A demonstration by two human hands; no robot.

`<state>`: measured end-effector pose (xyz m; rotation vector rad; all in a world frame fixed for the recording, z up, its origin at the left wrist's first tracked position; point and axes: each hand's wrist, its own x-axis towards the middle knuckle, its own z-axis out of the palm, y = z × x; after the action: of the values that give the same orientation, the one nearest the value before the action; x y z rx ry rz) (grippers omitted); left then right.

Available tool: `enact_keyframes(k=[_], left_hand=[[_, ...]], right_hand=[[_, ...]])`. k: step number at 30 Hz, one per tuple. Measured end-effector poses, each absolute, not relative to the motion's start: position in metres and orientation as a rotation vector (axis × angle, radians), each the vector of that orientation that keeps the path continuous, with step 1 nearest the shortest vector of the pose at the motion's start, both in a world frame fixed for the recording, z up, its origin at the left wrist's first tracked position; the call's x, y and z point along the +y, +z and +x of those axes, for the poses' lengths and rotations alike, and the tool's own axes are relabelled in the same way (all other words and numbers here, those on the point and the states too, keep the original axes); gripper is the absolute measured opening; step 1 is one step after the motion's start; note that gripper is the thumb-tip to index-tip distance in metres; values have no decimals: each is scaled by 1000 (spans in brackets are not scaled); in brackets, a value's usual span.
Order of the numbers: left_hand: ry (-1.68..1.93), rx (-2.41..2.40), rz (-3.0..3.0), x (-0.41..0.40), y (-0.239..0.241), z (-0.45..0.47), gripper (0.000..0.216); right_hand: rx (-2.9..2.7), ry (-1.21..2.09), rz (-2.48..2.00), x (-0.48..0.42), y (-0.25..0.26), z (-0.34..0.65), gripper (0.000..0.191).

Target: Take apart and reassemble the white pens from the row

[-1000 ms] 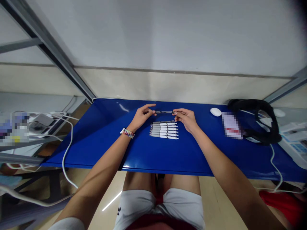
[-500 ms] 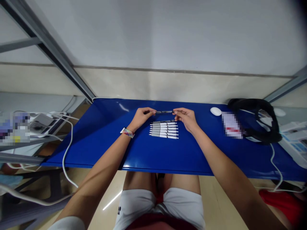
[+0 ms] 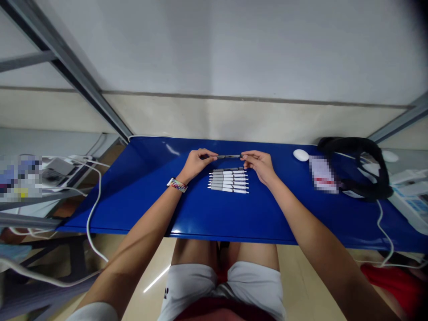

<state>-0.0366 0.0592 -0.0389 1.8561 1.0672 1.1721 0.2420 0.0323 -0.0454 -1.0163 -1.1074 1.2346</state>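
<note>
A dark grey pen (image 3: pixel 228 156) is held level just above the blue table (image 3: pixel 150 196). My left hand (image 3: pixel 196 163) pinches its left end and my right hand (image 3: pixel 258 164) pinches its right end. Right below the held pen lies a neat row of several grey-and-white pens (image 3: pixel 229 181), side by side, tips pointing left. A colourful band sits on my left wrist.
A white mouse (image 3: pixel 300 155) and a black strap bundle (image 3: pixel 361 168) lie at the table's right, beside a blurred card (image 3: pixel 323 174). White cables (image 3: pixel 93 196) hang off the left edge. Grey metal frame bars (image 3: pixel 67 62) rise at the left; the wall is close behind.
My left hand's fingers, spread a second ago, have curled in and closed on the pen's left end. The pen and my right hand have hardly moved.
</note>
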Motion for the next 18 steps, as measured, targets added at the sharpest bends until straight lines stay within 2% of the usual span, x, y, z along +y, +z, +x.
enact_keyframes(k=[5,12,18], left_hand=[[1208,1064,1774,56,-36,-32,23],[1319,1014,1617,51,-28,-26,29],[1326,978,1596,51,-28,-26,29]], right_hand=[[-1009,1310,-946,29,-37,240,25],[-749,1785,-728,26,-26,245,33],[-666,1798,-690,29,-31,242,20]])
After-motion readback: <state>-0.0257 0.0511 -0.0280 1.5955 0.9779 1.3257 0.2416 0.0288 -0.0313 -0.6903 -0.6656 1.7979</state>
